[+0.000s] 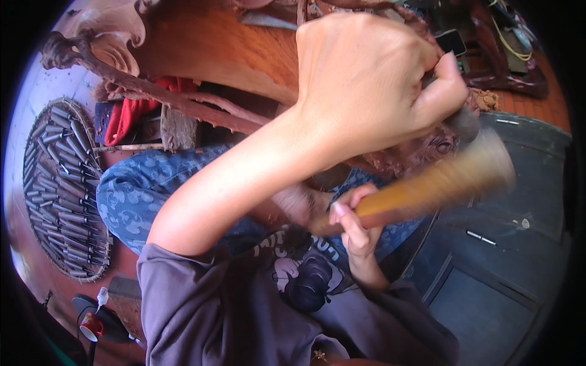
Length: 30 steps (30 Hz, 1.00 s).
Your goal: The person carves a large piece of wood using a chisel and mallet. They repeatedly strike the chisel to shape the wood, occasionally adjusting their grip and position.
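Note:
My left hand point(372, 79) is raised high across the view, its fingers closed round a dark-handled carving chisel point(463, 125). Only the rounded butt end of the handle shows clearly; the blade is hidden behind my fist. Lower down, my right hand point(357, 229) grips the narrow end of a yellowish wooden mallet point(421, 189). The mallet's thick end is smeared by motion and lies just below the chisel's butt, to the right. Behind my left hand is a reddish-brown carved wood piece point(213, 46) with a rough, knotty part point(436, 146).
A shallow oval basket point(91, 125) at the left holds many dark-handled carving tools. A metal blade point(268, 21) lies on the wood. A phone point(450, 43) is at the back right. Dark panelled boards point(519, 177) at the right carry a small tool point(481, 237). A red cup point(91, 327) sits lower left.

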Each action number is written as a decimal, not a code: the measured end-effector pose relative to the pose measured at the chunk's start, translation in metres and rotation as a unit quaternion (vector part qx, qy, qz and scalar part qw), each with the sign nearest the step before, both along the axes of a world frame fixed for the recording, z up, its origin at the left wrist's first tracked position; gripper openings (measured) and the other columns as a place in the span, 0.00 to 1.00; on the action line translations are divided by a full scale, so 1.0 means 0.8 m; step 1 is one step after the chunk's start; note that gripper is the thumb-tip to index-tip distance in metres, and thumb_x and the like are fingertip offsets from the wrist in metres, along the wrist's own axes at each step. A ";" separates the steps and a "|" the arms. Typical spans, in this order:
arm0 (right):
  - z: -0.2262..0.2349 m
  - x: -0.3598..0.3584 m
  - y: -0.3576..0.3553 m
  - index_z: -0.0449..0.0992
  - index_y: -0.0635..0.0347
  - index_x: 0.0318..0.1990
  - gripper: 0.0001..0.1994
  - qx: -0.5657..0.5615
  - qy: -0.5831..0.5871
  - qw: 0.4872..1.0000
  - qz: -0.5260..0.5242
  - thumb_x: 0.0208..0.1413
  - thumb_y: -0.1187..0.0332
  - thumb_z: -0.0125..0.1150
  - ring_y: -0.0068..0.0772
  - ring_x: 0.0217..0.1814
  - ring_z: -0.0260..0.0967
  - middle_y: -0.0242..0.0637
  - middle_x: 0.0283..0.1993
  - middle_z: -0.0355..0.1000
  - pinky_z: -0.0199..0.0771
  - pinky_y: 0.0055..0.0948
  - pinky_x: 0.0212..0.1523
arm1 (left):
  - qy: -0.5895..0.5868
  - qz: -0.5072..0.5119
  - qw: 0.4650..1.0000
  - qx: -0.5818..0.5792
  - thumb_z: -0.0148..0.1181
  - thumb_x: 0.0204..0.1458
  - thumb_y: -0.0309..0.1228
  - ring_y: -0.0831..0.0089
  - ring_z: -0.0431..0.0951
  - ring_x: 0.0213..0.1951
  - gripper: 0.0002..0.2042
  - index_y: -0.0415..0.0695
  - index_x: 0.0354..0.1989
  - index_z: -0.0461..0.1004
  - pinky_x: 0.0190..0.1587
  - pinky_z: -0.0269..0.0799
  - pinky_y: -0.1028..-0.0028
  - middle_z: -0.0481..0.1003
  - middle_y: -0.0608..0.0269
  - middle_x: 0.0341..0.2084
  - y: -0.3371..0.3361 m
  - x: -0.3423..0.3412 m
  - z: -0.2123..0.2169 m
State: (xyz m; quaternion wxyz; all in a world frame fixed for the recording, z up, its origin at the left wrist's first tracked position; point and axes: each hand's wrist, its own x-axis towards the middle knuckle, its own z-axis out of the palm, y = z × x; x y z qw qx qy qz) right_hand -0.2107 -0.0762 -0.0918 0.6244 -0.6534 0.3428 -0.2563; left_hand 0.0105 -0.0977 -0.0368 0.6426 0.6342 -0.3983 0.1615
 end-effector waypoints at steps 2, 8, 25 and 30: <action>0.008 -0.001 -0.003 0.60 0.61 0.38 0.12 -0.005 0.061 0.998 0.008 0.53 0.77 0.59 0.23 0.27 0.65 0.36 0.25 0.67 0.67 0.23 0.33 | 0.013 -0.014 1.000 -0.016 0.60 0.40 0.41 0.60 0.70 0.10 0.15 0.47 0.08 0.75 0.14 0.62 0.66 0.65 0.60 0.04 0.000 0.003 0.001; -0.010 -0.002 0.005 0.60 0.61 0.36 0.13 -0.033 0.009 0.999 -0.014 0.51 0.78 0.60 0.23 0.27 0.65 0.35 0.25 0.67 0.67 0.24 0.36 | 0.004 -0.043 0.999 -0.007 0.59 0.44 0.38 0.61 0.69 0.11 0.15 0.46 0.09 0.74 0.14 0.61 0.66 0.65 0.60 0.05 0.011 0.006 0.000; -0.054 -0.018 0.012 0.62 0.61 0.34 0.13 -0.082 -0.016 0.996 -0.016 0.49 0.76 0.65 0.22 0.27 0.62 0.32 0.26 0.65 0.63 0.26 0.34 | -0.049 -0.092 0.994 0.042 0.58 0.48 0.33 0.61 0.73 0.16 0.12 0.46 0.15 0.77 0.19 0.66 0.66 0.69 0.59 0.11 0.035 0.021 -0.005; -0.032 -0.009 0.015 0.62 0.60 0.35 0.13 -0.046 0.028 0.998 0.026 0.49 0.78 0.64 0.22 0.27 0.62 0.32 0.26 0.66 0.64 0.25 0.35 | -0.133 0.023 0.991 -0.017 0.60 0.45 0.32 0.63 0.72 0.15 0.10 0.46 0.15 0.75 0.19 0.64 0.68 0.70 0.63 0.13 0.038 0.025 -0.006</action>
